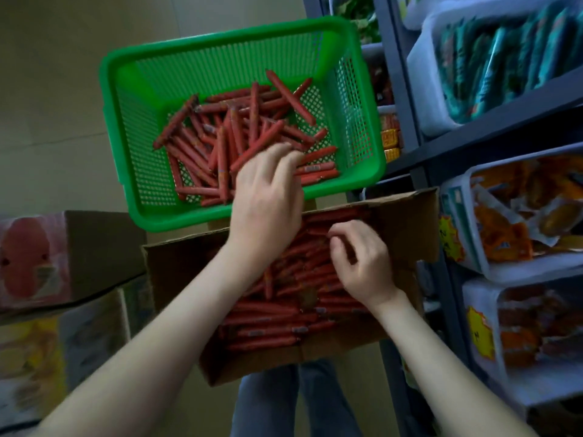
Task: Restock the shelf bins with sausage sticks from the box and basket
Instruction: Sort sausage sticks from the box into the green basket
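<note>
Green plastic mesh basket (pixel 164 225) sits tilted at the centre, a loose heap of red sausage sticks (pixel 220 143) covering its floor. Just below the basket's near rim lies an open brown cardboard box (pixel 176 263) packed with more red sausage sticks (pixel 271 323). The left hand (pixel 268 200) reaches over the basket's near rim at its right corner, fingers fairly straight and spread, touching the sticks there in a released hold. The right hand (pixel 362 263) hovers below the basket, over the box's sticks, fingers curled like a claw; blur hides whether they pinch a stick. To the right of the basket stands a dark metal shelf (pixel 492 134) with pale plastic bins (pixel 422 99) of packaged snacks. Left of the basket, printed cartons (pixel 94 241) are stacked.
</note>
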### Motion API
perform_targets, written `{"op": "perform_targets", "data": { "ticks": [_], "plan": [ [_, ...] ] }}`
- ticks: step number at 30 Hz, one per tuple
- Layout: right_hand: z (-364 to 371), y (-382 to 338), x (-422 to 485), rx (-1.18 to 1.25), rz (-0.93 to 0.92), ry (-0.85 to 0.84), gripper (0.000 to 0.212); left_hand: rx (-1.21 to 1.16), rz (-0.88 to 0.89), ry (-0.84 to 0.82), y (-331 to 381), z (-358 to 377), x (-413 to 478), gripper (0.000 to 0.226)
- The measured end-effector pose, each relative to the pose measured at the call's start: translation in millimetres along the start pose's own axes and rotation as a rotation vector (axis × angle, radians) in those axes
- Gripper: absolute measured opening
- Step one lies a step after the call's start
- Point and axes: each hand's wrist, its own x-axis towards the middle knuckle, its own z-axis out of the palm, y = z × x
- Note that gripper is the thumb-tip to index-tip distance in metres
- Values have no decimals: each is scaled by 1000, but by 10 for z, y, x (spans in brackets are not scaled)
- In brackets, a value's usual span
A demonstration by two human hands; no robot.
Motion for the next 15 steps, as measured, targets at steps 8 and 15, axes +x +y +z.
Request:
{"op": "perform_targets", "data": {
  "ticks": [8, 15],
  "plan": [
    [469, 866, -186, -485, 500, -676, 77, 122, 416, -8, -24, 490, -767, 38],
    [577, 907, -138, -629, 481, -645, 74, 288, 426, -411, -461, 758, -1307, 69]
  ]
}}
